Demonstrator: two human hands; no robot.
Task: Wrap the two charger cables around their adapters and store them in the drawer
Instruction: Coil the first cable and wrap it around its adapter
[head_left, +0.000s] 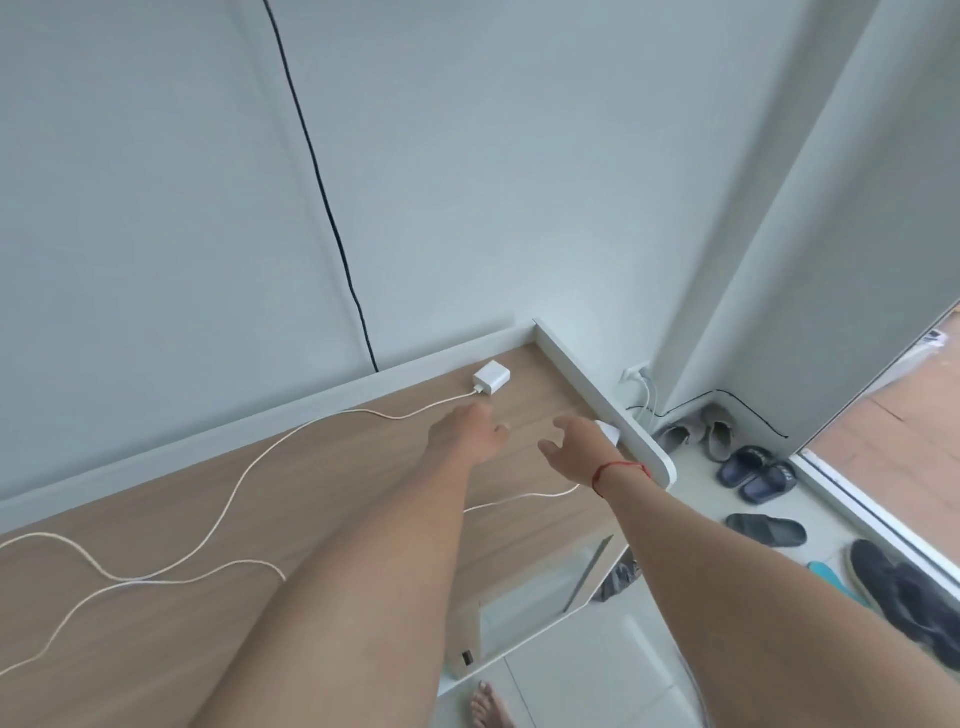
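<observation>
A white adapter (491, 376) lies at the far right corner of the wooden desk top (332, 467), its pale cable (249, 467) trailing left in long loops. My left hand (475, 431) reaches just short of it, fingers relaxed, holding nothing. A second white adapter (610, 431) sits against the desk's white side rail, mostly hidden behind my right hand (571, 444), which hovers by it with spread, slightly curled fingers. Its cable (519, 500) runs under my right forearm. An open white drawer (524, 610) shows below the desk's front edge.
A white raised rail (602, 400) borders the desk's right end and back. A black wire (322, 192) runs down the wall. Several slippers and shoes (756, 473) lie on the floor to the right, near a wall socket (636, 373). My bare foot (488, 706) is below.
</observation>
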